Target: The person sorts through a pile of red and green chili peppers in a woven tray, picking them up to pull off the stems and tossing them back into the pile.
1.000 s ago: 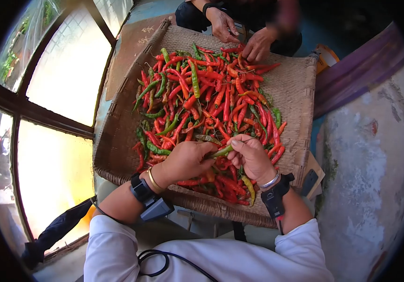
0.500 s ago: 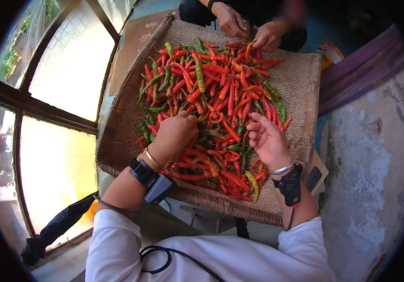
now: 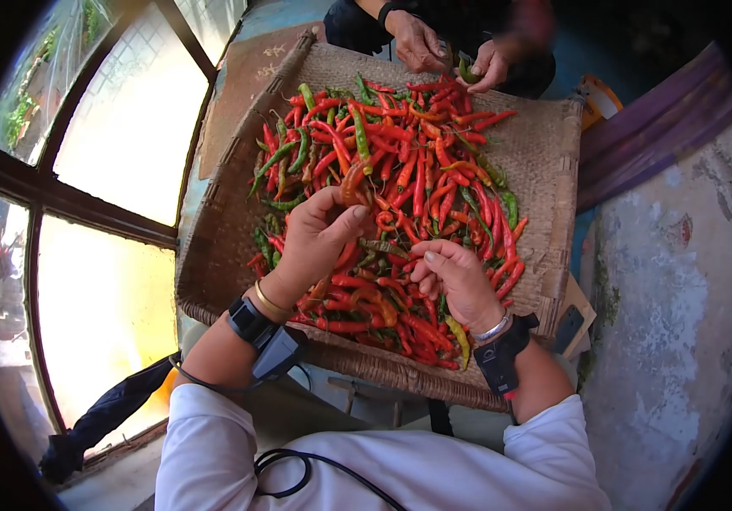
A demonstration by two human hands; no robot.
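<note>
My left hand [image 3: 322, 234] is closed around an orange-red chili pepper [image 3: 354, 182], raised just over the heap with its thumb and fingers pinching it. To the right, my right hand [image 3: 453, 277] has its thumb and forefinger pressed together and the other fingers curled; whether something small is between the tips I cannot make out. A dark greenish chili [image 3: 383, 248] lies just left of those fingertips. Beneath both hands spreads a heap of mostly red chili peppers [image 3: 421, 183], with some green ones mixed in.
The heap lies in a shallow woven basket [image 3: 545, 162]. Across it, another person's hands [image 3: 487, 64] hold a green chili at the far rim. A framed window [image 3: 111, 289] stands on the left; a worn wall [image 3: 672, 281] and purple cloth [image 3: 664, 128] are on the right.
My left hand has come up from the heap with an orange-red chili. My right hand has moved left and down, its fingers closing. The other person now holds a green chili.
</note>
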